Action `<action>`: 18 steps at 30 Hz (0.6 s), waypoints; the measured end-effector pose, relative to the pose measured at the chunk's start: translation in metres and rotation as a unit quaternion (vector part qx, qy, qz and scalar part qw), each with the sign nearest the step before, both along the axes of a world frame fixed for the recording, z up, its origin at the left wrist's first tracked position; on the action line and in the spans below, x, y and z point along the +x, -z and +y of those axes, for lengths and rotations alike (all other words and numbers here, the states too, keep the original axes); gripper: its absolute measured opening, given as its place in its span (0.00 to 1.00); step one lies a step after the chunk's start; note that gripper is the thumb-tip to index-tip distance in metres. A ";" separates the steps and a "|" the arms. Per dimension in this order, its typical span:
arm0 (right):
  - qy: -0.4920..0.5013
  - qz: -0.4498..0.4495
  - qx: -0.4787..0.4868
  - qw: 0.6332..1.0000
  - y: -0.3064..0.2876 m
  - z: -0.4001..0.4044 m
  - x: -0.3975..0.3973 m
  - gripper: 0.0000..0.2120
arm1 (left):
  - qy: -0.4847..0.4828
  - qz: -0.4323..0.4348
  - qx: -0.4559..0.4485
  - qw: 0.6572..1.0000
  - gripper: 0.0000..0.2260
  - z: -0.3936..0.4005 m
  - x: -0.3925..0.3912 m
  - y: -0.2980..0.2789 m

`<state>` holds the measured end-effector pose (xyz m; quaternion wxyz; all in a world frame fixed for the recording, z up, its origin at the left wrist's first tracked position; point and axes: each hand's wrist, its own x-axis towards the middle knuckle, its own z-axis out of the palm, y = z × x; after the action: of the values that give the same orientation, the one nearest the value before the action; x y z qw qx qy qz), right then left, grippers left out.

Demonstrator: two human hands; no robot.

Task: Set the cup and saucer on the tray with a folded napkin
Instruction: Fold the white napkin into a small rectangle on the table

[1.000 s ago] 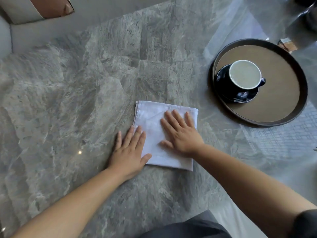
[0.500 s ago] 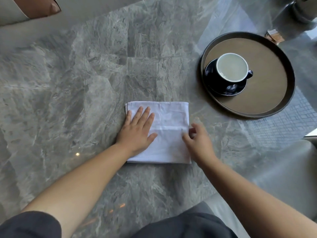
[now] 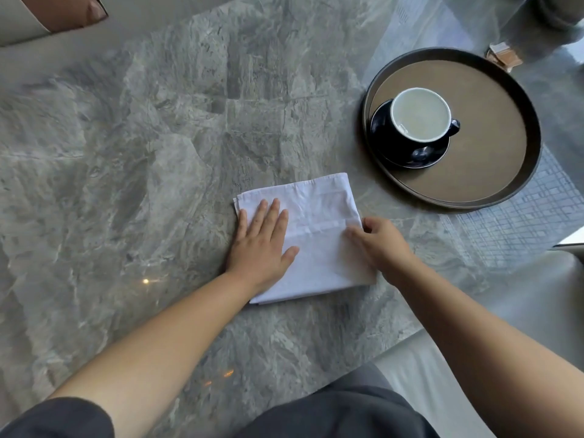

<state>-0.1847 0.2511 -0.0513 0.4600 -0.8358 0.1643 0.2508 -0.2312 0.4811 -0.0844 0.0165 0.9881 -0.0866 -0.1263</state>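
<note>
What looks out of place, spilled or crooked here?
Nothing spilled or damaged. The cup sits upright on its saucer, near the tray's left edge. The napkin lies slightly askew on the table.

The worktop (image 3: pixel 158 153) is grey marble with pale, cloudy veining. The napkin (image 3: pixel 319 216) is plain white. The round tray (image 3: pixel 493 153) has a dark, nearly black rim and a matte tan-brown floor. The cup (image 3: pixel 407 134) is dark navy outside with a white rim and a pale creamy interior, and the saucer (image 3: pixel 392 153) is glossy dark navy. A sleeve (image 3: pixel 57 418) at near left is dark grey.
</note>
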 end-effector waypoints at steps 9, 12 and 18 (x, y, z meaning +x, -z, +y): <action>-0.023 -0.028 -0.022 0.999 -0.009 0.002 0.006 0.11 | 0.011 0.006 0.009 1.000 0.34 0.003 -0.002 0.000; -0.116 -0.162 -0.102 0.975 -0.027 0.013 -0.002 0.12 | 0.011 -0.003 0.005 1.000 0.34 0.002 -0.003 0.000; -0.257 -0.238 -0.144 0.926 -0.044 0.066 -0.027 0.11 | 0.022 0.018 0.022 0.999 0.36 0.000 0.000 -0.004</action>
<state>-0.2121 0.3171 -0.0071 0.2803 -0.9417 -0.1357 0.1277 -0.2313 0.4813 -0.0800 -0.0061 0.9837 -0.1047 -0.1464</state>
